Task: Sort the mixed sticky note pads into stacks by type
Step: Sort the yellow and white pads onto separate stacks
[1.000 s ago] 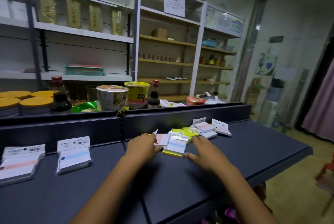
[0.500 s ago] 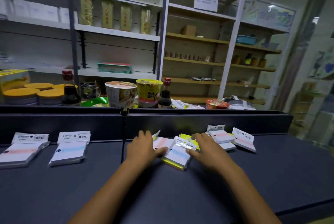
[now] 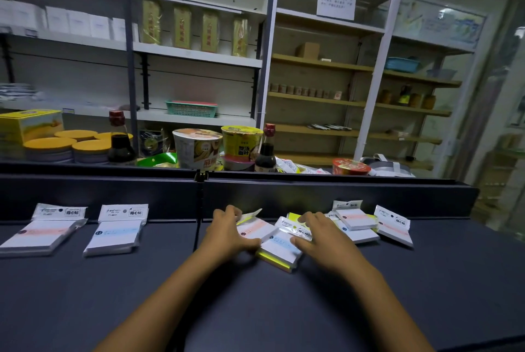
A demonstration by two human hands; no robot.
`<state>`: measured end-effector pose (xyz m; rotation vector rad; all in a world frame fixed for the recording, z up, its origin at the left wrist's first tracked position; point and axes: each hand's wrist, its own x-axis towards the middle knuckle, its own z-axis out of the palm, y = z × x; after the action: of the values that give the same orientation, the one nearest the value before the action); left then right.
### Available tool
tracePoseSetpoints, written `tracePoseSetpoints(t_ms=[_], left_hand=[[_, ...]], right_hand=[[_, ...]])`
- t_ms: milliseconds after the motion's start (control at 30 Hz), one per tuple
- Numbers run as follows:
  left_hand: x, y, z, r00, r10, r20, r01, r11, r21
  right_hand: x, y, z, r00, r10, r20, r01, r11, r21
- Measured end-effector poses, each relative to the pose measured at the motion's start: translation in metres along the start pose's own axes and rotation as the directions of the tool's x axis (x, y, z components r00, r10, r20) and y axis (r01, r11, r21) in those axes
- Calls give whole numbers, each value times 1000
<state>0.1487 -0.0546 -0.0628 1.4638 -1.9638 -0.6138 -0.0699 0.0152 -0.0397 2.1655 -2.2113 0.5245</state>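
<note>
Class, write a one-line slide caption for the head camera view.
Both hands, left hand and right hand, rest on mixed packaged sticky note pads on dark counter.

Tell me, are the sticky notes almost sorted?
Not yet. Two stacks look started on the left: a pink stack and a blue stack. The left hand and right hand rest on the mixed pile. More pads and a pink pad wait on the right.

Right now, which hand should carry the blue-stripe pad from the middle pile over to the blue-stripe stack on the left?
Probably left. The left hand touches the blue-stripe pad and sits nearer the blue-stripe stack. The right hand would have to cross over it.
</note>
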Motion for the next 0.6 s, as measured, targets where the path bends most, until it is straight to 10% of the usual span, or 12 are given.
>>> tracePoseSetpoints(t_ms=[600], left_hand=[[-4, 2, -33, 991, 119, -55, -121, 670, -733]], right_hand=[[-14, -1, 3, 1000, -26, -2, 26, 996, 86]])
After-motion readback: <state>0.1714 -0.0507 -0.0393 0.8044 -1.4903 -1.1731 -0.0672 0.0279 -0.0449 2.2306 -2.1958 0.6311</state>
